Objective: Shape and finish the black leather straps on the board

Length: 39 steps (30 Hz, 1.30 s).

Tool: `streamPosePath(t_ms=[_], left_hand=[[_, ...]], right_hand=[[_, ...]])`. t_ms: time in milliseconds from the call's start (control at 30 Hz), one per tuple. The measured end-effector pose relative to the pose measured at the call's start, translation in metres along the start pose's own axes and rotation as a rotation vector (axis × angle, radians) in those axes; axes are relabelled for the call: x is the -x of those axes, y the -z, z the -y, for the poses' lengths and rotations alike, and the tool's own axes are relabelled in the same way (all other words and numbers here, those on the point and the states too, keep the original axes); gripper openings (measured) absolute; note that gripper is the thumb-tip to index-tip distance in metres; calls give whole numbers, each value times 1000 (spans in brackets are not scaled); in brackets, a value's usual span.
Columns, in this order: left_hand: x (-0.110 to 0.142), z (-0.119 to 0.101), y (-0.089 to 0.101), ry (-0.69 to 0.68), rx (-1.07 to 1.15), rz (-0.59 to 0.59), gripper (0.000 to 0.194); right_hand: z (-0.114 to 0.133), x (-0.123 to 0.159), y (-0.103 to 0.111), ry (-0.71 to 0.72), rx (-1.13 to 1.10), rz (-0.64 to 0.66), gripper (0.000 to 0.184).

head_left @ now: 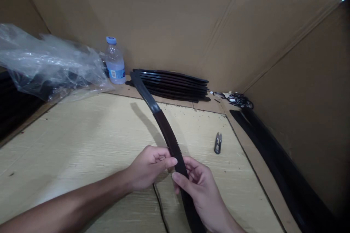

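Observation:
A long, curved black strip (167, 129) rises from the lower edge toward the back of the table. Its far part is smooth and shiny; the nearer part has a matt dark cover, ribbed along its edges. My left hand (153, 165) pinches the strip's left edge between thumb and fingers. Just below, my right hand (197, 187) grips it from the right, thumb on top and fingers partly hidden behind. A thin black cord (160, 204) hangs down below my left hand. Thread snips (218, 143) lie on the table to the right of the strip.
Several black strips (175, 85) are stacked against the cardboard wall (175, 18). A water bottle (116, 61) and clear plastic bag (54, 61) stand at the back left. Long black pieces (273, 160) lie along the right edge, near a tangle of black loops (237, 99).

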State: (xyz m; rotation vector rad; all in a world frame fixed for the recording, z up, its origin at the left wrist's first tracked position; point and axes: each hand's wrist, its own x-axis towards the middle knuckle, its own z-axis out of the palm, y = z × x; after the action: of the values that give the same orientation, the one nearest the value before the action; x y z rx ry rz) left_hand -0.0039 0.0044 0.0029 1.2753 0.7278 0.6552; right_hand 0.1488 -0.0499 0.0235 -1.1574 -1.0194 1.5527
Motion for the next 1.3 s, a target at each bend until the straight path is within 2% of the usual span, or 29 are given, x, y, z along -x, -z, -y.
streamPosePath(t_ms=[467, 733, 933, 1133, 1300], left_hand=[[0, 5, 1, -34, 65, 48, 32], [2, 2, 2, -15, -2, 43, 33], [1, 2, 4, -5, -28, 43, 31], [0, 1, 3, 18, -115, -26, 35], [0, -1, 4, -23, 17, 77, 30]], right_hand=[[-3, 2, 2, 30, 135, -139, 30], [2, 0, 3, 51, 130, -94, 16], [-3, 2, 1, 6, -38, 22, 30], [0, 6, 0, 44, 55, -20, 17], [0, 6, -2, 27, 94, -65, 23]])
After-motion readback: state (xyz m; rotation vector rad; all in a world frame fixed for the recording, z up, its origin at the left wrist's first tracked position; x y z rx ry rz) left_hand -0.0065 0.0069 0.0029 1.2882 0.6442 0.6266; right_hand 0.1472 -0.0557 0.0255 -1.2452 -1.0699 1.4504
